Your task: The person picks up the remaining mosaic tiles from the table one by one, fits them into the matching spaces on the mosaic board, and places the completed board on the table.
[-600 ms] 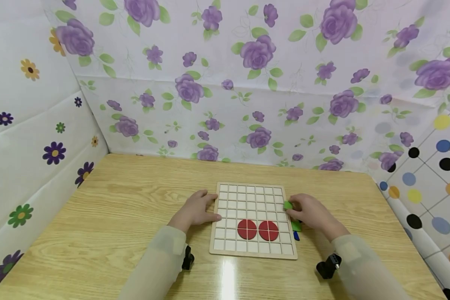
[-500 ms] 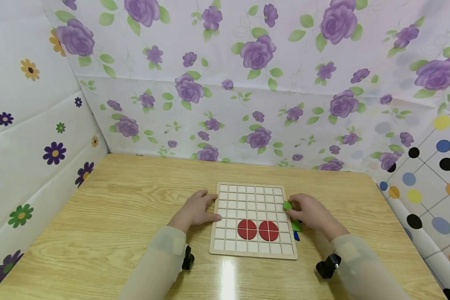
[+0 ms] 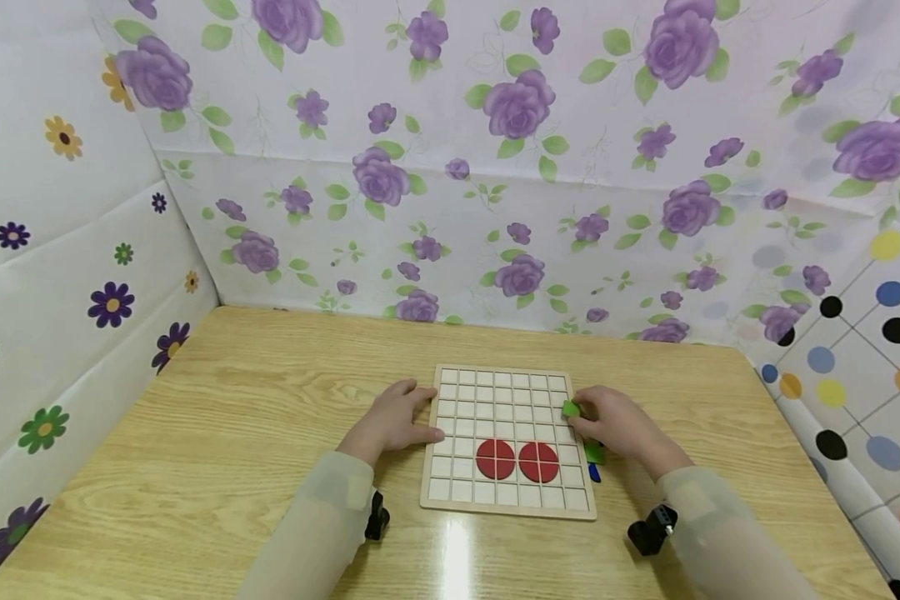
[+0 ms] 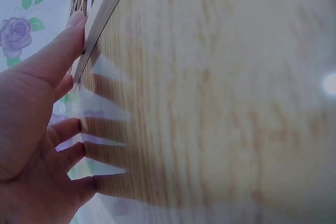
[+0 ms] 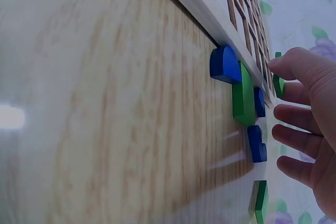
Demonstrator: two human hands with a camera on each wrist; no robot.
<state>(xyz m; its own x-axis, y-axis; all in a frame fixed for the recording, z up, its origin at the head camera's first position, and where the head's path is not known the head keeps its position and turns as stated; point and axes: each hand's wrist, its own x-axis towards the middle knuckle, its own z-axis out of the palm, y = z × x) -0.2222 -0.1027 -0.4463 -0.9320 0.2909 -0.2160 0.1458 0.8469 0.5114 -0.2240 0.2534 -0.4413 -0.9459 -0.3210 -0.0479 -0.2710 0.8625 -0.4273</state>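
A wooden grid board (image 3: 506, 512) lies on the table. Two red discs (image 3: 485, 468), each divided by grid lines into quarters, sit in its lower half. My left hand (image 3: 392, 421) rests at the board's left side, thumb on the rim and the other fingers spread; in the left wrist view the lower fingertips touch the table. At the right rim, my right hand (image 3: 617, 421) pinches a small green block (image 3: 569, 408) between thumb and index finger, over the board's edge. The right wrist view shows this green block (image 5: 278, 81) too, with the other fingers loosely bent.
Beside the board's right edge lie a rounded blue block (image 5: 224, 65), a long green block (image 5: 244, 95), another blue block (image 5: 257, 144) and a green block (image 5: 261, 202). Flowered cloth (image 3: 450, 208) stands behind the wooden table (image 3: 270, 375).
My right hand has shifted slightly left with the green block, bringing it a little farther over the board's right rim. The left hand and the board stay in place.
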